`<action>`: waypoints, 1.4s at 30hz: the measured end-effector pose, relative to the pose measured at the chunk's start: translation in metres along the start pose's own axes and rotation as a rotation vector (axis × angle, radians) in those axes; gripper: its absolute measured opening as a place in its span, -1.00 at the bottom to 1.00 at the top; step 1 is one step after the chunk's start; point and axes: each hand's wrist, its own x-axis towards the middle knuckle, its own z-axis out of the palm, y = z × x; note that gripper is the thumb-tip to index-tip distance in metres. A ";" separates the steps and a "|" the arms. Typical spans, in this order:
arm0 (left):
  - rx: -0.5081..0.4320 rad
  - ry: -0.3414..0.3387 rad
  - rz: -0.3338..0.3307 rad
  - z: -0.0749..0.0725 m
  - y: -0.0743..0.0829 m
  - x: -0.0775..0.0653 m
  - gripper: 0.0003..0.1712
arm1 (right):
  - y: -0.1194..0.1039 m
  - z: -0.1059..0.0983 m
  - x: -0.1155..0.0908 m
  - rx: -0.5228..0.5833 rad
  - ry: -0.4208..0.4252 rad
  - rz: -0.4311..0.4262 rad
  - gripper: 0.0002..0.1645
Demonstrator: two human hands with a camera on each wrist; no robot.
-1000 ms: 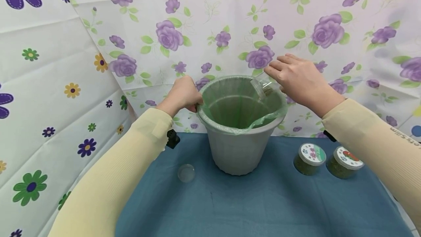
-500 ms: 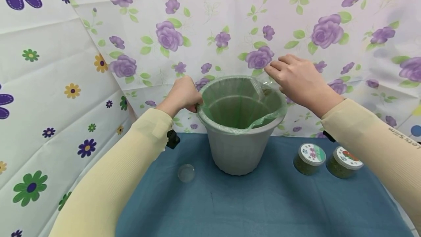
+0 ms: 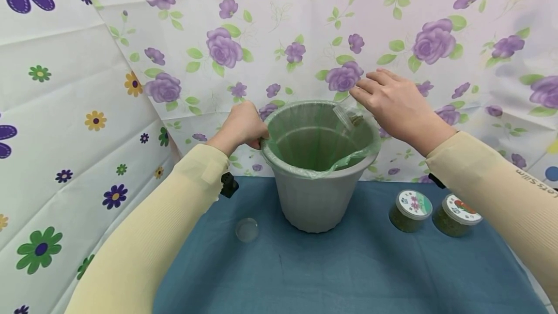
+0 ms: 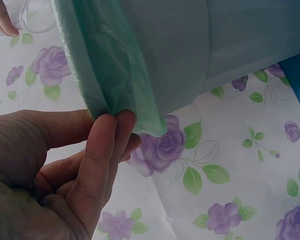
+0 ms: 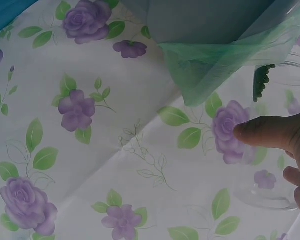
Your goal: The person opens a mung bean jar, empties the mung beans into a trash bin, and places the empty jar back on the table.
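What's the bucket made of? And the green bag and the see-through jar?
The bucket looks like matte grey plastic: its wall is smooth and dull. The green bag seems thin, slightly shiny plastic film: it crinkles and things show through. The clear jar is probably hard, glossy plastic: transparent with glints, though glass could look alike.

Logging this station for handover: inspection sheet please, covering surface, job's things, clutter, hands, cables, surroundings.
Surface: blue cloth.
Job's things: grey bucket lined with green bag; clear jar tipped at its mouth, some green material inside.
Clutter: clear disc, left; flower-labelled tub and red-labelled tub, lidded, right.
Hands: left hand pinches the bag; right hand holds the jar.
Cables: nothing seen.
Surroundings: rose-patterned sheet behind, daisy-patterned sheet left.
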 end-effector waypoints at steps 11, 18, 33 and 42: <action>0.010 -0.003 0.001 -0.001 0.001 -0.001 -0.89 | 0.000 -0.002 0.000 -0.017 -0.013 -0.012 -0.45; 0.008 -0.005 -0.007 -0.001 0.002 -0.001 -0.90 | 0.001 -0.002 0.000 -0.011 0.000 -0.023 -0.43; -0.002 0.000 -0.002 0.001 0.000 0.000 -0.89 | 0.001 0.000 -0.002 -0.019 -0.010 -0.020 -0.42; 0.007 0.005 -0.001 0.000 0.001 0.000 -0.89 | 0.001 0.001 -0.002 -0.029 -0.047 -0.011 -0.39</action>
